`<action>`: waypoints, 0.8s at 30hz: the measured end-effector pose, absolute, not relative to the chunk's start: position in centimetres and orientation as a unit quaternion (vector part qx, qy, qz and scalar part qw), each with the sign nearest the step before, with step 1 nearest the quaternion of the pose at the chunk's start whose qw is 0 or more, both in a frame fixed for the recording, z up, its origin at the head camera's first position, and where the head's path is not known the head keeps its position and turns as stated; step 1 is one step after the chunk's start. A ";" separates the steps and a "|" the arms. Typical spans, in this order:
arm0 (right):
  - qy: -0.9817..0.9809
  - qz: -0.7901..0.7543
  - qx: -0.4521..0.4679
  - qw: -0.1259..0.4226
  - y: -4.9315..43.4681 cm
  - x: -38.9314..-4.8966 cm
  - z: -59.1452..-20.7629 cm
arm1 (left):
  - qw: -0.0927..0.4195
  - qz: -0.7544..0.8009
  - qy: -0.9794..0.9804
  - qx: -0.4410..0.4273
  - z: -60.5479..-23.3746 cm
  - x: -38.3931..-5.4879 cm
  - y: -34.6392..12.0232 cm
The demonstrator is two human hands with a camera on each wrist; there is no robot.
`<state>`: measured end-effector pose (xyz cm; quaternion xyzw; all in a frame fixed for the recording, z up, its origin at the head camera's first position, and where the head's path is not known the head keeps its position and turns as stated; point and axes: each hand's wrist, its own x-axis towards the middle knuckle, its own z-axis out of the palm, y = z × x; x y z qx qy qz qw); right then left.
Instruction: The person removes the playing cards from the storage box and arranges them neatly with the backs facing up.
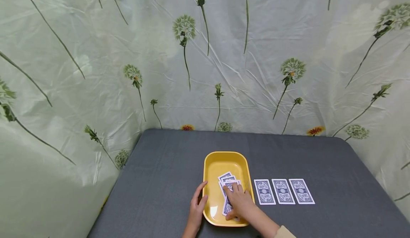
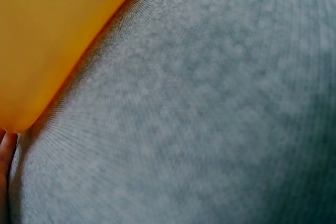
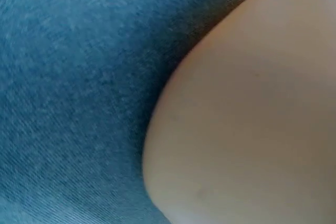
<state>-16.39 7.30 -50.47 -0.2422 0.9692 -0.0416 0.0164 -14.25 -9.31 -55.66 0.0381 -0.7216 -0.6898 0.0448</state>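
A yellow tray (image 1: 214, 163) with rounded corners sits on the dark grey table. Several playing cards (image 1: 225, 176), with blue patterned backs up, overlap inside it. My right hand (image 1: 241, 199) reaches over the tray's right rim and grips a playing card (image 1: 227, 206) on the pile, fingers near its upper end, thumb near its lower end. The palm hides part of the pile. At the tray's left side my left hand (image 1: 196, 209) rests with loosely extended fingers and thumb at the rim. In the left wrist view, a finger (image 2: 7, 150) shows under the tray's corner (image 2: 47, 40).
Three playing cards lie back up in a row right of the tray: a left card (image 1: 264, 192), a middle card (image 1: 283, 191) and a right card (image 1: 301, 191). Behind the table (image 1: 166, 174) hangs a pale curtain (image 1: 153, 45) with dandelion prints.
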 end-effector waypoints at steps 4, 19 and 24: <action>0.970 -0.046 -0.237 0.027 7.3 -16.4 -50.6 | 0.045 -0.687 -0.724 0.040 -55.7 -14.2 -9.3; 0.970 -0.031 -0.241 0.014 7.2 -16.7 -50.7 | 0.055 -0.687 -0.724 0.033 -55.8 -14.3 -9.3; 0.971 -0.027 -0.235 0.028 7.1 -16.8 -50.7 | 0.052 -0.686 -0.725 0.033 -55.9 -14.4 -9.3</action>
